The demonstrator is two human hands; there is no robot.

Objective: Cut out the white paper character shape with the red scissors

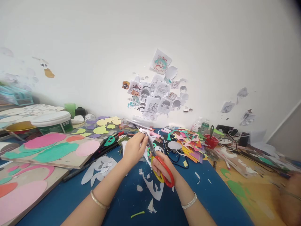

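Note:
My right hand (163, 164) is closed around the red and yellow handles of a pair of scissors (151, 147). The blades point up and away, reaching to the fingertips of my left hand (134, 147). Those fingers pinch a small piece of white paper (141, 129), mostly hidden behind the hand. Below the hands, white paper offcuts (154, 186) and a yellow-green strip (137, 214) lie on the blue tabletop (131, 196). A grey-and-white paper cut-out with long ears (101, 169) rests left of my left forearm.
Boards with pink and green paper shapes (56, 150) stand at left, near a white-lidded tub (51, 119). Coloured scraps (191, 144) pile up behind my right hand, beside a red bowl (211, 142). Drawings (162, 89) cover part of the wall. Another person's blurred arm (291, 194) is at far right.

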